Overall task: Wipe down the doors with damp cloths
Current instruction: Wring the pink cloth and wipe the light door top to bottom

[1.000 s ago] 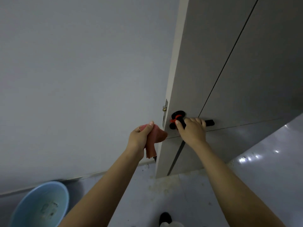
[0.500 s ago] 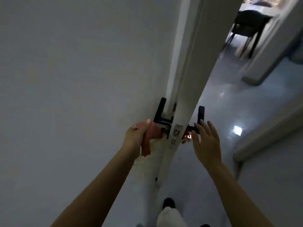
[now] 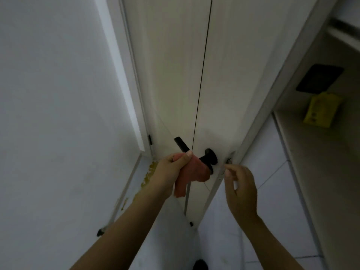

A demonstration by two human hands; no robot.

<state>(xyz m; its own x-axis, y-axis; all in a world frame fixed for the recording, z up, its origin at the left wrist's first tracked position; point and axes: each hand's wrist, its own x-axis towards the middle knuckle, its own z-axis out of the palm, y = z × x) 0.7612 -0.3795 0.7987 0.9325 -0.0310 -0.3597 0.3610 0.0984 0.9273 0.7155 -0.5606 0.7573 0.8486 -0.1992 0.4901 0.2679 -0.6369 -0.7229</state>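
Note:
The white door (image 3: 175, 78) stands open ahead of me, its inner face towards me, with a thin dark vertical groove. A black lever handle (image 3: 209, 155) sticks out of it at waist height. My left hand (image 3: 171, 168) grips a pink cloth (image 3: 191, 172) wrapped over the handle's lever. My right hand (image 3: 240, 189) hovers by the door's free edge near the latch plate (image 3: 229, 159), fingers loosely curled, holding nothing.
A grey wall (image 3: 58, 114) runs on the left, with yellowish stains (image 3: 149, 172) along its base. A black doorstop (image 3: 100, 232) sits low on the wall. Right of the door a yellow tag (image 3: 321, 109) hangs under a dark panel (image 3: 319, 77). My shoe (image 3: 199, 265) shows below.
The door has swung and I now face its other side. My right hand has let go of the outer handle and moved to the door's edge. My left hand now holds the cloth over the inner handle.

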